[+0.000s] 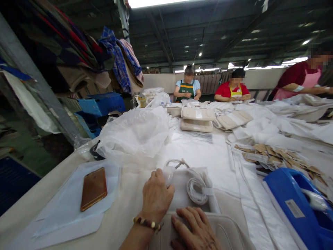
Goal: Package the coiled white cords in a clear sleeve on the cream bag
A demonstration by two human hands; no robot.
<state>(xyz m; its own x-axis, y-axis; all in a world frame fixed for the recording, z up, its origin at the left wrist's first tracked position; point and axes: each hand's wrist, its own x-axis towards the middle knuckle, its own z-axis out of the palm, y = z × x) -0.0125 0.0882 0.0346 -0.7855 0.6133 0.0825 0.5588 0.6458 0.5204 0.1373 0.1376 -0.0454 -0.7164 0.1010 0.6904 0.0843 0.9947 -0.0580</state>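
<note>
My left hand, with a bead bracelet on the wrist, is closed on a small clear plastic packet at the edge of a cream bag. A coiled white cord with a band round it lies on that bag, just right of the hand. My right hand lies flat with fingers stretched out on a cream padded piece at the bottom of the view.
A gold phone lies on white sheets to the left. A crumpled clear plastic bag sits behind. A blue dispenser stands at the right, brown tags beyond it. Stacked cream bags and three other people are across the table.
</note>
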